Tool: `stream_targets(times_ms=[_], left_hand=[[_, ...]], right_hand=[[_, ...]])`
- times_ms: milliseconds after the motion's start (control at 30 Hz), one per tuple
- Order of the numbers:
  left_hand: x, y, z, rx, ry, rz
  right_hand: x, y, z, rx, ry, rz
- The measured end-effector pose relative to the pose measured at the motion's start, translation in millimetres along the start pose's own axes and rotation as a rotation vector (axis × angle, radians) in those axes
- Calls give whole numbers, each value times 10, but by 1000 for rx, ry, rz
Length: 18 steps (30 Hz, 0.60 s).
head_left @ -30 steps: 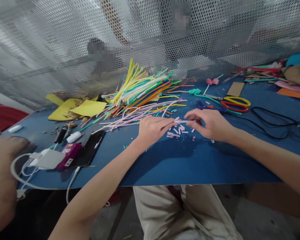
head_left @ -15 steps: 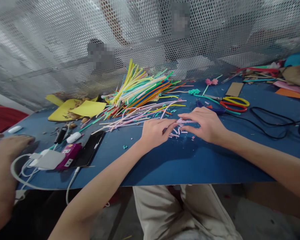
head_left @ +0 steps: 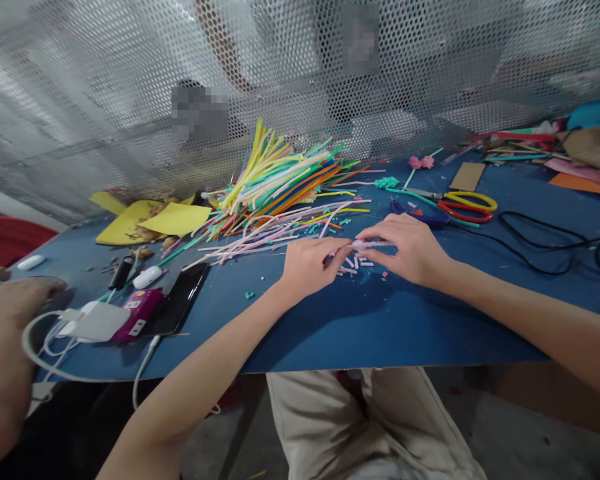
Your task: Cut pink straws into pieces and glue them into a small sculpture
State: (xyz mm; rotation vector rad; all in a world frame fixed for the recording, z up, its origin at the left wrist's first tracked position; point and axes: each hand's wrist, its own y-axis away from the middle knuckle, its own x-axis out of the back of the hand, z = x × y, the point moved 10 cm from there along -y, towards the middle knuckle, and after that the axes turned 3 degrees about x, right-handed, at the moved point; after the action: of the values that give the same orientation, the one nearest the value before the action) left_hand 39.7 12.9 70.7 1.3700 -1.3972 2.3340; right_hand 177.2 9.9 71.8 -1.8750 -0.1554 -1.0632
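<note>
Over the blue table [head_left: 330, 333], my left hand [head_left: 307, 267] pinches a small pale pink fuzzy piece [head_left: 363, 245] between thumb and fingertips. My right hand [head_left: 410, 250] grips the same piece from the right, thumb below and fingers above. Short pink cut bits [head_left: 350, 265] lie just under the fingertips. Behind my hands, loose pink and lilac stems [head_left: 260, 240] lie in front of a big multicoloured bundle of stems [head_left: 285, 177]. A dark blue tool [head_left: 433, 219] rests behind my right hand.
Scissors with yellow and red handles [head_left: 467, 205], a black cable [head_left: 540, 253] and pink flower pieces [head_left: 421, 162] are at the right. A phone [head_left: 183, 297], white charger [head_left: 97, 321] and yellow sheets [head_left: 177, 218] are at the left. Another person's hand [head_left: 23, 300] is at the far left.
My hands stay nearly in place, with the fingers shifting slightly around the pink piece. At the far left, another hand comes into view at the edge.
</note>
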Motion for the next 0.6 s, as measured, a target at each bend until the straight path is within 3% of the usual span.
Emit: stream_targets(times_ms=[300, 600], left_hand=[[-80, -14, -77, 60, -51, -86], [-102, -19, -74, 118, -65, -123]], right_hand=[[21, 4, -44, 48, -56, 34], [130, 1, -26, -1, -31, 127]])
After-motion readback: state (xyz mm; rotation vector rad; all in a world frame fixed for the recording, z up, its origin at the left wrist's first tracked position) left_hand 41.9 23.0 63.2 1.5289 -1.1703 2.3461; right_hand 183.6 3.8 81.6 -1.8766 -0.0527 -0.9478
